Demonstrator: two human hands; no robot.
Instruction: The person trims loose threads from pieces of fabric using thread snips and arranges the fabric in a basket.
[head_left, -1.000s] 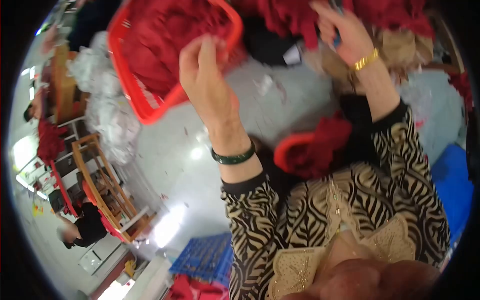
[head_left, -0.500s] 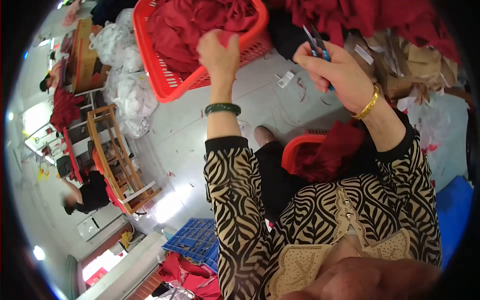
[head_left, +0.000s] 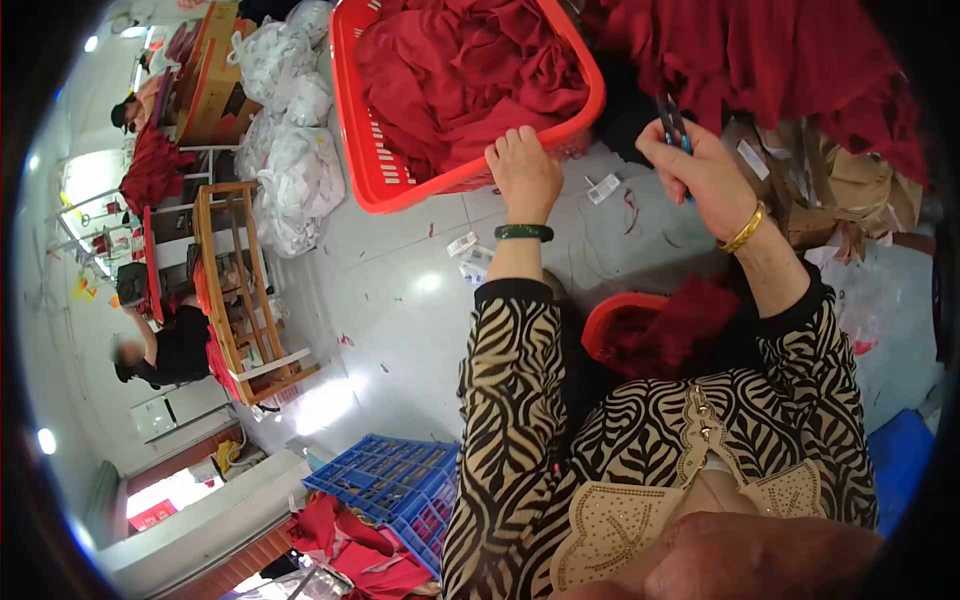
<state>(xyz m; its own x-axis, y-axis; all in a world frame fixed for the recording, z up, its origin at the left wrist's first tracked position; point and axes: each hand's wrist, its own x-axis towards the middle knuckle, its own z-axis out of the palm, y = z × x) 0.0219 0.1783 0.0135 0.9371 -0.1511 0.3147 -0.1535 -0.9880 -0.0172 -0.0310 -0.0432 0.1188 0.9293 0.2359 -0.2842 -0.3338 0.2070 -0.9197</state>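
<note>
A large red plastic basket [head_left: 372,198] heaped with dark red cloth [head_left: 470,85] stands on the floor in front of me. My left hand [head_left: 526,175], with a green bangle at the wrist, has its fingers curled over the basket's near rim. My right hand [head_left: 705,178], below a gold bracelet, grips a small pair of scissors [head_left: 676,128] with blue on the handles. The scissor blades point up toward more dark red cloth [head_left: 745,60] hanging at the upper right. A smaller red basket [head_left: 603,325] with red cloth in it sits close to my body.
White plastic bags [head_left: 295,180] are piled left of the large basket. Paper tags [head_left: 603,188] and thread scraps lie on the floor. A wooden rack [head_left: 215,300] and a person in black [head_left: 180,345] are farther left. A blue crate [head_left: 385,480] stands at the lower left.
My left hand has shifted from above the basket's edge onto its near rim. My view has turned, so the basket appears farther right. The scissors remain in my right hand.
</note>
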